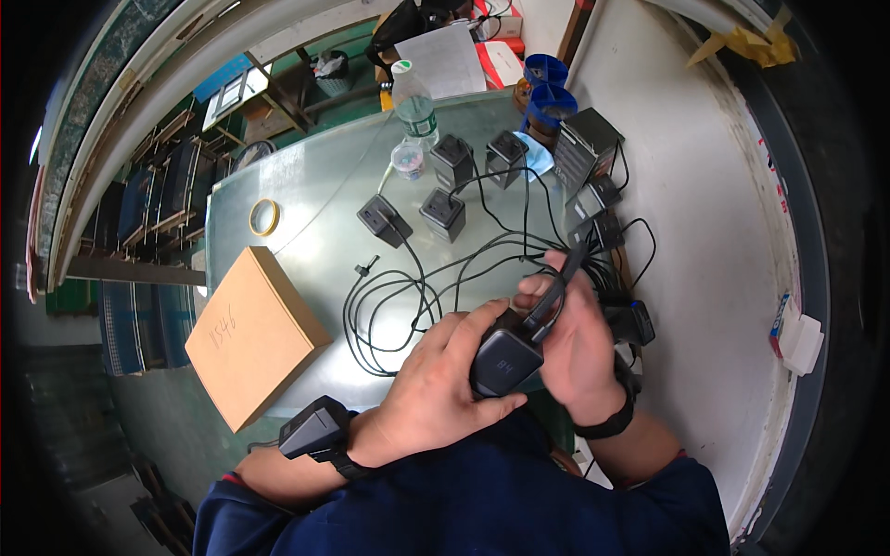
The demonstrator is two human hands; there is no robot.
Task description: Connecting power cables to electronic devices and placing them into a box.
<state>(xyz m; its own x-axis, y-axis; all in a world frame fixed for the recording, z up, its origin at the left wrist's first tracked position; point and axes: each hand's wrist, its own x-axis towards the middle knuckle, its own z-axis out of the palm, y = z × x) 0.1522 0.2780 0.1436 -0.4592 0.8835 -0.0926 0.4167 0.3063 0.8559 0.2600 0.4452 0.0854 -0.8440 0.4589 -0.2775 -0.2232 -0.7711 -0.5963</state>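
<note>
In front of my body, my left hand (445,371) is wrapped round a black box-shaped power bank (506,363) with a small lit display on its face. A thick black cable (559,285) is plugged into its upper right end and bends up in a loop. My right hand (577,345) is turned palm inward beside it, its curled fingers round the cable. Beyond my hands, several similar black devices (443,213) stand on the glass-topped table (315,185), with long thin black cables (371,320) coiled and tangled between them.
At the left lies a brown cardboard box (250,338), with a roll of tape (264,217) beyond it. A plastic bottle (413,107), a small clear cup (407,160) and blue round holders (549,104) stand toward the back. A white wall (714,232) borders the table's right side.
</note>
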